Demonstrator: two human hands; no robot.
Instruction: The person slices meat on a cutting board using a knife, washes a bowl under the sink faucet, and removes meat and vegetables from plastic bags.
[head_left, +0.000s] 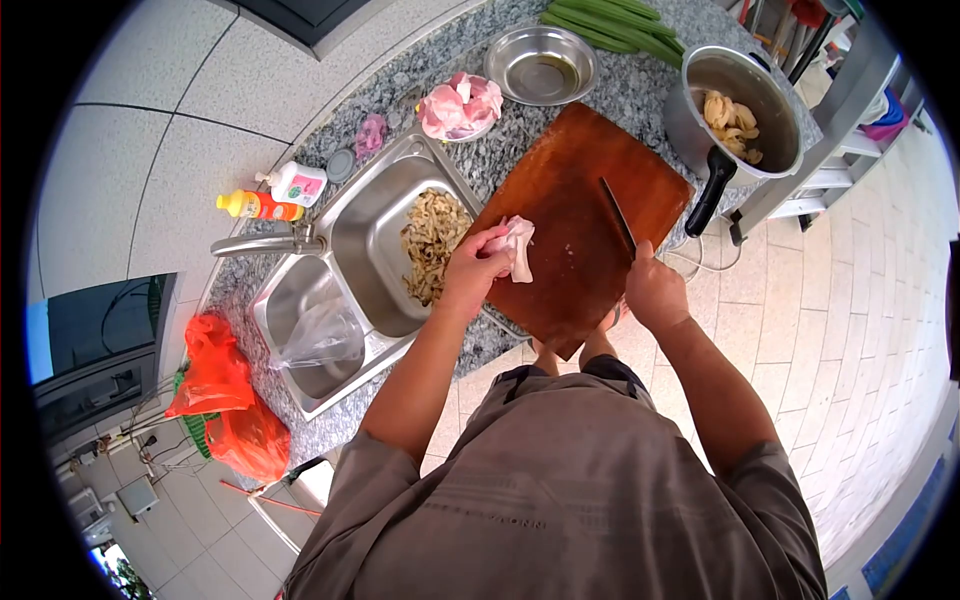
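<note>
Far left, red plastic bags on the counter. Next, a yellow-capped bottle beside a white pump bottle, behind the sink. Clear plastic bag in its smaller basin; brownish chopped pieces heaped in the larger. Behind, pink raw meat piled on the counter side.

Left hand: thumb and fingers pinching a pale meat piece at the left part of the cutting board; from where I stand, contact with the wood is uncertain. Beyond the board, a shallow steel bowl with some liquid, then green stalks.

Right hand: closed round the handle of a knife, blade over the board, tip away from the person. Far right, a steel pot containing pale yellowish pieces.
</note>
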